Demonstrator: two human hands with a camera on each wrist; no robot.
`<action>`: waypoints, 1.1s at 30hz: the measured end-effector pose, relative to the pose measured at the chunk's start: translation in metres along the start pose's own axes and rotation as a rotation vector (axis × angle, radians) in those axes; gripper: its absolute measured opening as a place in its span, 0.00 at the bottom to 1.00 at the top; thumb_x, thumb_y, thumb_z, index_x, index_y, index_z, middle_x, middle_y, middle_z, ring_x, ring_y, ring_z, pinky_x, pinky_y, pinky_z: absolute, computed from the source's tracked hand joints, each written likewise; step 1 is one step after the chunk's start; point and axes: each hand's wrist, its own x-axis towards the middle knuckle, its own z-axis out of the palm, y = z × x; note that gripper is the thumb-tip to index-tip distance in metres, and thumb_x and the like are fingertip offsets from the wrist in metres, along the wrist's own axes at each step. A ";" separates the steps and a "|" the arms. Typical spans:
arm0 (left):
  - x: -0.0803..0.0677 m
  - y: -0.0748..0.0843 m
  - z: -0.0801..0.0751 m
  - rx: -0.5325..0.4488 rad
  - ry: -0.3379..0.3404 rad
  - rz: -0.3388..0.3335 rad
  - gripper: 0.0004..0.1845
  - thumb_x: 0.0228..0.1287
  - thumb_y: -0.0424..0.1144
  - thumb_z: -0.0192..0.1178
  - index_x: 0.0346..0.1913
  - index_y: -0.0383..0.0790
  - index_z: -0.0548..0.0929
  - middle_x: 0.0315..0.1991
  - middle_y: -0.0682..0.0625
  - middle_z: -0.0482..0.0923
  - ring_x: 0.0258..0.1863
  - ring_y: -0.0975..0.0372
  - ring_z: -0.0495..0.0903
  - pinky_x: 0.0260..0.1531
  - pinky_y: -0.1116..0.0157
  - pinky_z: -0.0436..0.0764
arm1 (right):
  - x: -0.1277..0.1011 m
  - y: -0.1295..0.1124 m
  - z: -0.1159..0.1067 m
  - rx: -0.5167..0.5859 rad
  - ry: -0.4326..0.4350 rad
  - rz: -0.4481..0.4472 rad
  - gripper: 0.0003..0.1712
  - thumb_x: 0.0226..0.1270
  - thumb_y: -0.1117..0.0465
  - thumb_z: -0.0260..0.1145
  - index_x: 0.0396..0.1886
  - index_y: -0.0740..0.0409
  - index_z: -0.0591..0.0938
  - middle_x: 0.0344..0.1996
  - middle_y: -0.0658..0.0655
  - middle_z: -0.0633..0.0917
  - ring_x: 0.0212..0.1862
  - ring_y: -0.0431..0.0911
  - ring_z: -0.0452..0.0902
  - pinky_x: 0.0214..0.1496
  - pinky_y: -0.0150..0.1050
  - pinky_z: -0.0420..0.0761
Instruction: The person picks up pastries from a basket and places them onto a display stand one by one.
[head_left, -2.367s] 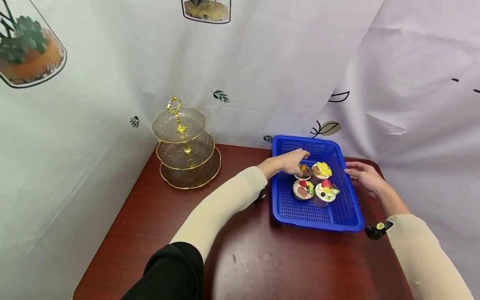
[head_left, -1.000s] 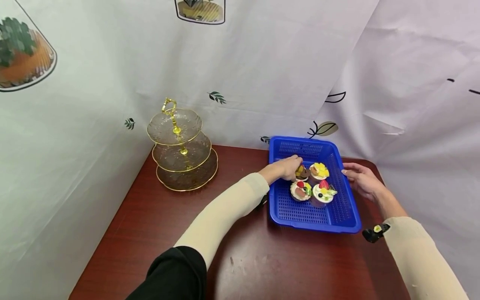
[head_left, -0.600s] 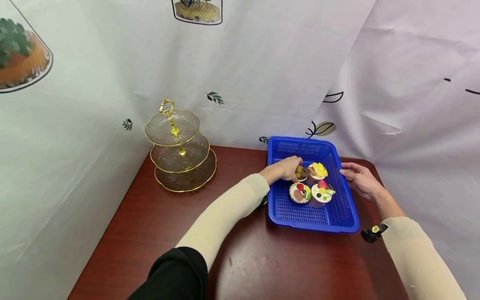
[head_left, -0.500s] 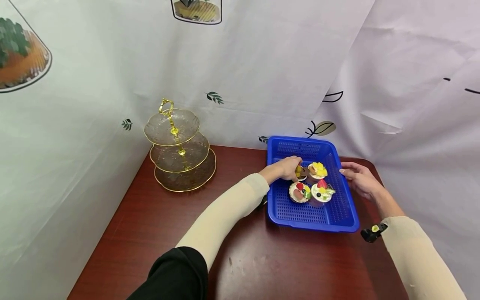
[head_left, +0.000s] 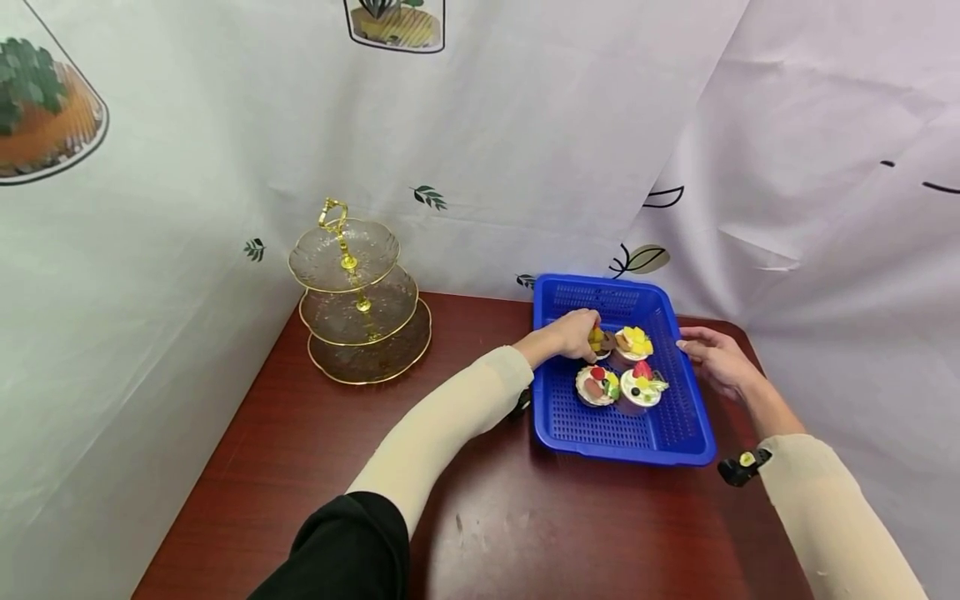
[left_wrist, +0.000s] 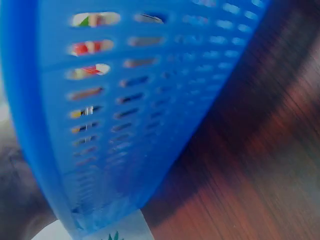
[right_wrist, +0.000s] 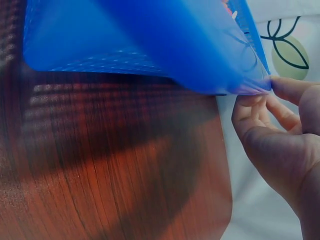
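My left hand (head_left: 576, 335) reaches over the near left wall of a blue plastic basket (head_left: 600, 450), its fingers curled about a cupcake (head_left: 601, 342) with a brown and yellow top. That cupcake is partly hidden by the hand. Beside it sit a cupcake with yellow fruit cubes (head_left: 635, 341), one with red and green fruit (head_left: 597, 386), and a cream-topped cup (head_left: 641, 388) with a strawberry. Thumb and fingers of my right hand (right_wrist: 285, 140) pinch the basket's right rim. Only the perforated outer wall of the basket (left_wrist: 115, 120) fills the left wrist view; the left hand there is unclear.
A three-tier cake stand (head_left: 363, 304) with gold rims and a gold handle is on the left of the dark red wooden table (head_left: 495, 517). Patterned white cloth (head_left: 510, 150) hangs directly behind the table.
Since the earliest frame, the left hand's raised fingers have come down and closed round the brown and yellow cupcake. The right hand stays at the basket rim. The view has shifted slightly.
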 end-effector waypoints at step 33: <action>-0.074 -0.007 -0.043 -0.266 0.144 0.180 0.40 0.62 0.50 0.78 0.72 0.40 0.72 0.66 0.46 0.78 0.61 0.62 0.78 0.61 0.69 0.76 | 0.003 0.005 0.000 0.031 0.010 0.007 0.32 0.85 0.58 0.58 0.77 0.71 0.61 0.43 0.43 0.86 0.42 0.39 0.86 0.44 0.37 0.88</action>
